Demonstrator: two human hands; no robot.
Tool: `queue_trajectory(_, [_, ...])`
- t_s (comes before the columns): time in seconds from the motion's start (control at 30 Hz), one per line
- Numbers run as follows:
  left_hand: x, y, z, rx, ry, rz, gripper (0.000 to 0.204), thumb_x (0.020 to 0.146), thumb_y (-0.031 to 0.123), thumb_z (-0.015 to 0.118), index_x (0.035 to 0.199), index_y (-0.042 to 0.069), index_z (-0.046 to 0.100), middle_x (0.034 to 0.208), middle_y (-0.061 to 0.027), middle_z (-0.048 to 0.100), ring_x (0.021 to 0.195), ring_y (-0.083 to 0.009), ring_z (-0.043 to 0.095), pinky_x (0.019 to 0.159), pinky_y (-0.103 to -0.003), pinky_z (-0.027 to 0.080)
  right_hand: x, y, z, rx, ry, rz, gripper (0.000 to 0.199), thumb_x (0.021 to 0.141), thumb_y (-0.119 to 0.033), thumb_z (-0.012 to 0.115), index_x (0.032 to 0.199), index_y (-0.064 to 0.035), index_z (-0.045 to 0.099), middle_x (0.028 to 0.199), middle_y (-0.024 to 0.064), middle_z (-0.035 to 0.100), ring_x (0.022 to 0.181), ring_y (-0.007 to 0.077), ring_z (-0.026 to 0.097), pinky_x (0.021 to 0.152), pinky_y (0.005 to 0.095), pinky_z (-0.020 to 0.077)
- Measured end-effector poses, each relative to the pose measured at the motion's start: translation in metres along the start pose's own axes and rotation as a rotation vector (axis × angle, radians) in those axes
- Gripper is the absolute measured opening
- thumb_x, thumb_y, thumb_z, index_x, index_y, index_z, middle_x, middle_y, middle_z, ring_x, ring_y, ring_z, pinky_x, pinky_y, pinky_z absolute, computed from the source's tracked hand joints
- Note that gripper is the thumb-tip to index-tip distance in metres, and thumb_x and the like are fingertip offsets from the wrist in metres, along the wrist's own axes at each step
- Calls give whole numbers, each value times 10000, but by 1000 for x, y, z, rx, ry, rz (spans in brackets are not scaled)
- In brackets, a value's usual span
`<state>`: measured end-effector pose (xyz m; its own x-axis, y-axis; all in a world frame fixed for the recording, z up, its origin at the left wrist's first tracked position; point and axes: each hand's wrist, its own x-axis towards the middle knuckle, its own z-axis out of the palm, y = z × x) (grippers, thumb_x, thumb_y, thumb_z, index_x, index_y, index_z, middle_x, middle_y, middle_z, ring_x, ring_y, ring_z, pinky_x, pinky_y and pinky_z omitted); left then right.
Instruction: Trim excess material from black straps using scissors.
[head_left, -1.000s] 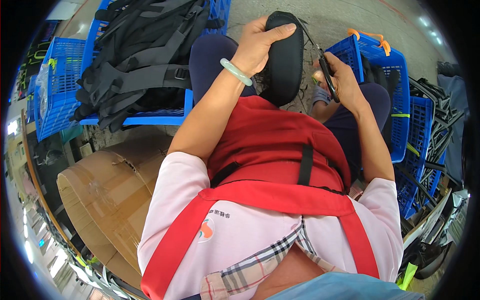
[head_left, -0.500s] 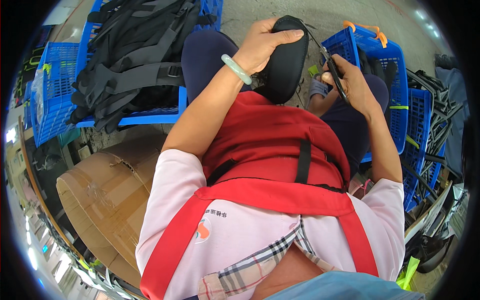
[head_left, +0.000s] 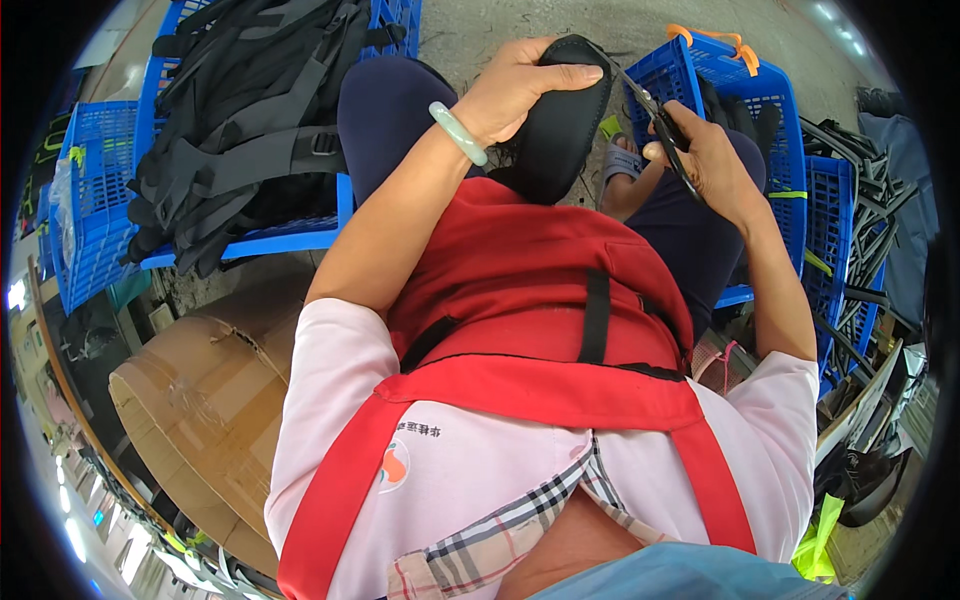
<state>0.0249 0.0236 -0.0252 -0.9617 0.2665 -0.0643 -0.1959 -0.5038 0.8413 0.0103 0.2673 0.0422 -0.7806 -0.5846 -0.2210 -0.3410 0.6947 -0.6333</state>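
We gripped 1 black padded piece (head_left: 565, 130) in our left hand (head_left: 512, 92) and, apparently, scissors (head_left: 650, 105) in our right hand (head_left: 708, 160), blades near its edge.

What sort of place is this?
Probably a workshop or factory floor: a blue crate heaped with dark straps, a black padded piece in the left hand, scissors in the right hand.

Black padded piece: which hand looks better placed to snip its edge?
Probably the right hand: it holds the scissors, pointed toward that edge; the left hand grips the black padded piece.
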Motion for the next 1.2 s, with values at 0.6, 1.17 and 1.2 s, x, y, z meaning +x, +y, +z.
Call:
queue_trajectory(0.6, [1, -8, 7, -17, -80, -56, 225, 838, 91, 693, 1029, -14, 638, 910, -35, 659, 810, -93, 618, 756, -220, 500, -13, 14, -8, -194, 48, 20, 594, 737, -439, 750, 1044, -31, 447, 693, 96, 445, 634, 234, 404, 607, 346, 391])
queue_trajectory(1.17, [0, -11, 6, -11, -136, -157, 347, 829, 93, 697, 1127, -57, 599, 967, -67, 660, 845, -113, 624, 771, -230, 504, -14, 9, -25, -122, -97, 73, 546, 773, -445, 723, 890, 4, 436, 685, 96, 349, 661, 214, 320, 599, 355, 377])
queue_trajectory(1.2, [-1, -11, 8, 3, -132, -144, 349, 826, 93, 699, 1125, -57, 599, 969, -68, 660, 845, -114, 624, 776, -231, 503, -14, 10, -27, -150, -103, 68, 554, 769, -453, 723, 895, 5, 438, 683, 98, 352, 658, 213, 323, 597, 353, 375])
